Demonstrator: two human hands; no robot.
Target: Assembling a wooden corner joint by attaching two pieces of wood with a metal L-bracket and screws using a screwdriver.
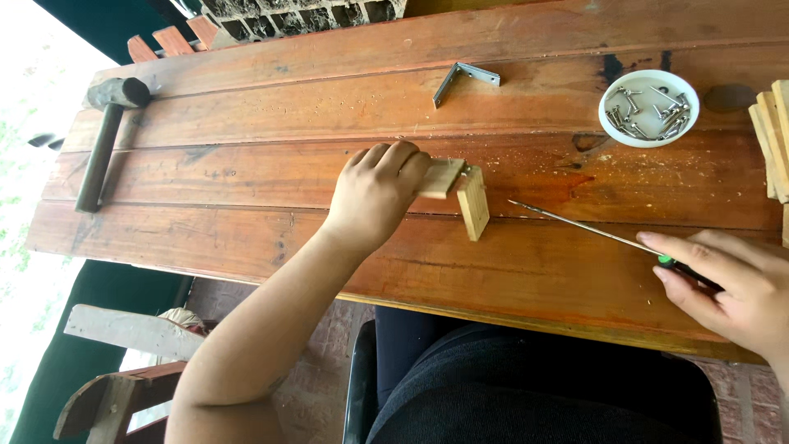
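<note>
My left hand grips one of two small pale wooden blocks that meet at a right angle near the middle of the wooden table. A bit of metal shows at their corner. My right hand lies at the right, near the table's front edge, and holds a thin screwdriver by its dark and green handle. The metal shaft points left toward the blocks; its tip stops a little short of them.
A white dish of screws stands at the back right. A metal angle bracket lies at the back centre. A hammer rests at the far left. Pale wood strips are stacked at the right edge.
</note>
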